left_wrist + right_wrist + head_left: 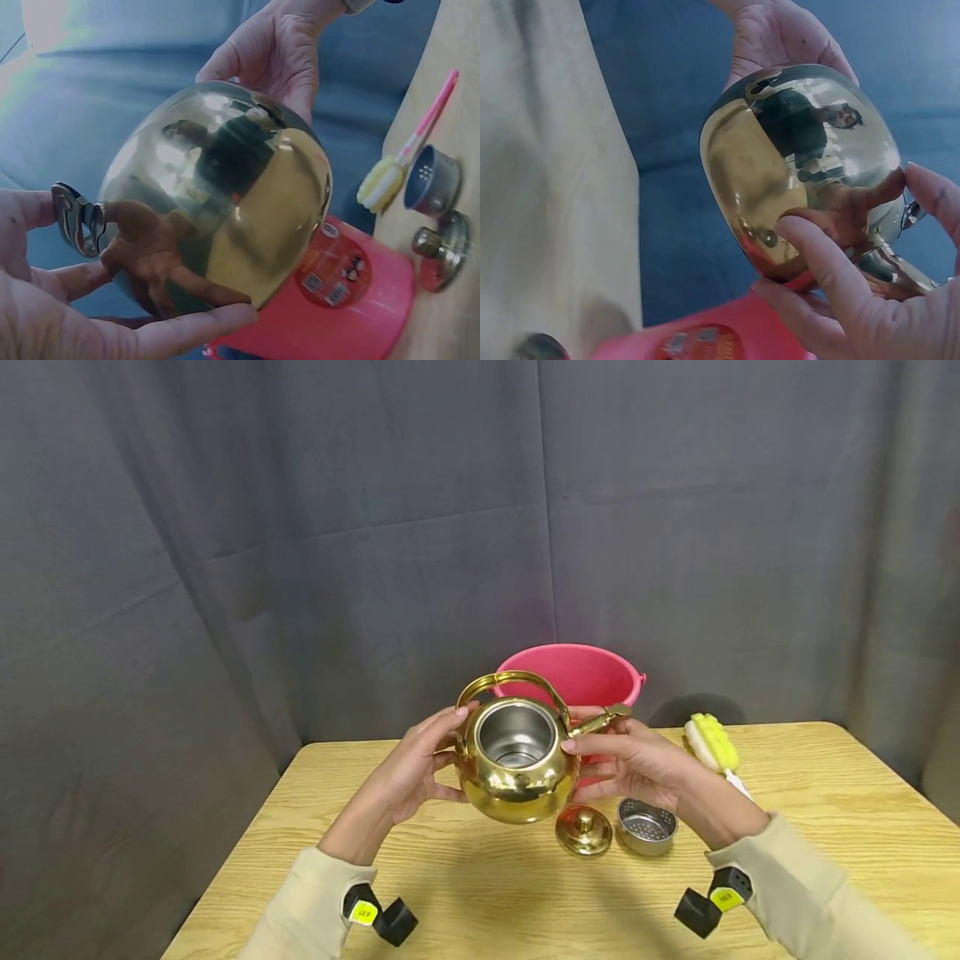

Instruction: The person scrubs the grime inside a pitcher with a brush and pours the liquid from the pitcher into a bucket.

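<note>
A shiny gold teapot [513, 789] is held up above the table between both hands, its lidless mouth tilted toward the head view and its steel inside visible. My left hand [420, 760] grips the left side, thumb near the rim and fingers spread around the body. On the spout side, my right hand [637, 764] holds the body, with its thumb by the rim under the spout [596, 722]. The arched handle [517, 677] stands over the mouth. Below, the gold lid [583, 833] and a perforated steel strainer basket [647, 828] lie on the table.
Behind the teapot stands a pink bucket [570, 668], partly hidden by it. A yellow and white sponge brush [712, 743] lies at the back right. The wooden table [360, 893] ends at a grey curtain [412, 568].
</note>
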Tool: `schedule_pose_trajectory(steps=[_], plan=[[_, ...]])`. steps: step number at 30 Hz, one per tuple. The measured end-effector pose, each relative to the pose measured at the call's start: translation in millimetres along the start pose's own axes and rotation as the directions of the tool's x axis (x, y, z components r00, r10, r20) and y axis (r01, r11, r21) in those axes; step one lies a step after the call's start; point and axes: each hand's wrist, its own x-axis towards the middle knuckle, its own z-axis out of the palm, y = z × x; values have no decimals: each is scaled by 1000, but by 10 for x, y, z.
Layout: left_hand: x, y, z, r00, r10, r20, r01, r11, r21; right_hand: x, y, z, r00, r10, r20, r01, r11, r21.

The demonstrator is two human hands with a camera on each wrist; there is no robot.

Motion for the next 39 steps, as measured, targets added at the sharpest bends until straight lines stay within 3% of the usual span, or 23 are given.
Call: schedule_pose_trajectory(steps=[11,20,27,33,39], plan=[[257,224,107,996,90,-2,-90,996,-1,59,-316,-112,996,-49,-74,48,999,-15],[508,246,142,986,160,-48,-158,987,44,197,-456,-227,991,-69,-116,69,998,-6],[671,255,155,980,184,-77,-184,983,4,269,-548,-295,981,-54,-185,52,999,-14],[780,254,175,976,199,-92,-201,979,-20,343,-596,-381,983,-44,-181,38,999,-37],[884,253,197,971,213,-104,-217,975,-34,395,-616,-488,982,-37,-185,41,999,20]])
